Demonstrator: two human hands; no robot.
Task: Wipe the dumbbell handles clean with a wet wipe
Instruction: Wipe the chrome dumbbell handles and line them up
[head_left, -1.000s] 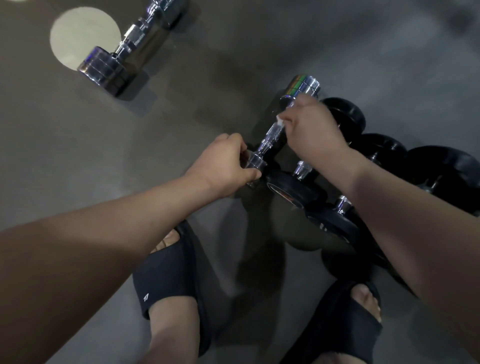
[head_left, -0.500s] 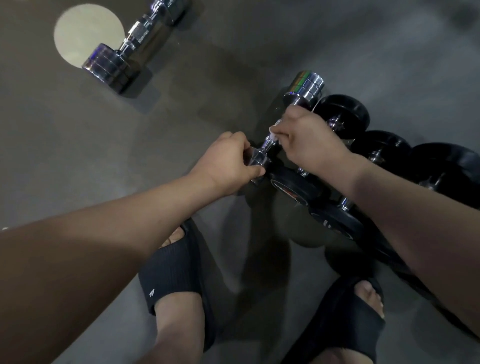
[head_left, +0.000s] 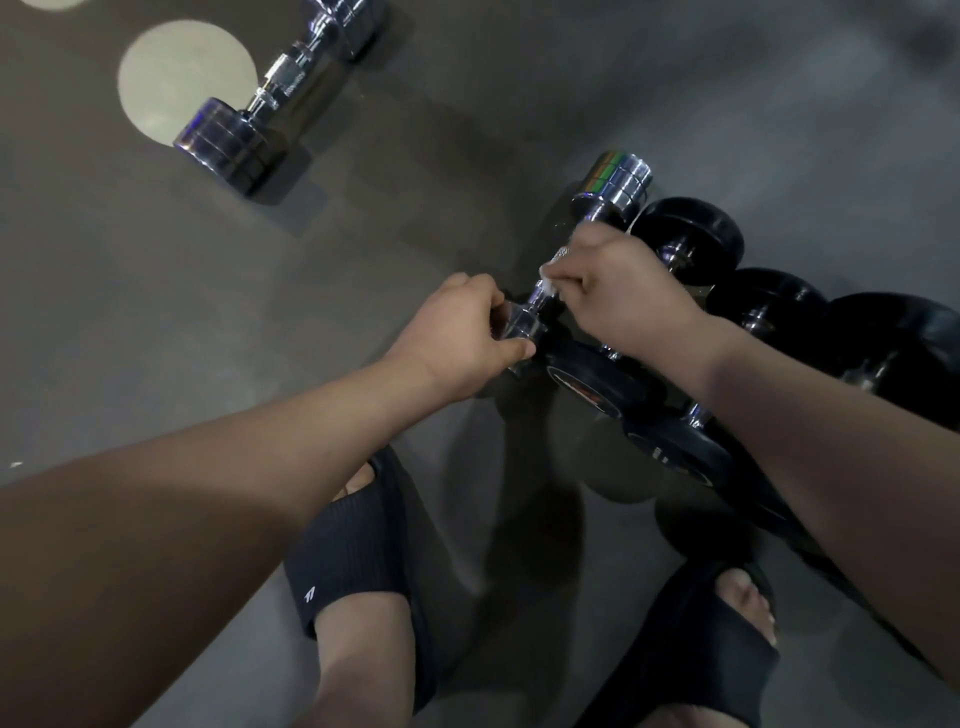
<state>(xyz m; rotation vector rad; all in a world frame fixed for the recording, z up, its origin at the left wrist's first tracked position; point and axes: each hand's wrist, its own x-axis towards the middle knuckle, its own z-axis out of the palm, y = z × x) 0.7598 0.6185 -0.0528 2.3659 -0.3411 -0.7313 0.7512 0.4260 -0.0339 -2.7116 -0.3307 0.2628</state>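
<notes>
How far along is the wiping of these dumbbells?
Done: nothing shows as finished, and cleanliness can't be judged in this light. In hand: the left hand grips the near end of a chrome dumbbell while the right hand presses a white wipe on its handle. Possibly left: the second chrome dumbbell, lying apart on the floor, and the black dumbbells in a row. No hand is on them.

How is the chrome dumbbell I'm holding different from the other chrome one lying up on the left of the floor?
The held dumbbell has the left hand gripping its near head and the right hand pressing a wet wipe on its handle; the floor dumbbell lies untouched. The held dumbbell is beside the black dumbbells; the floor dumbbell lies alone. The floor dumbbell looks bulkier than the held dumbbell. Both are shiny chrome.
</notes>
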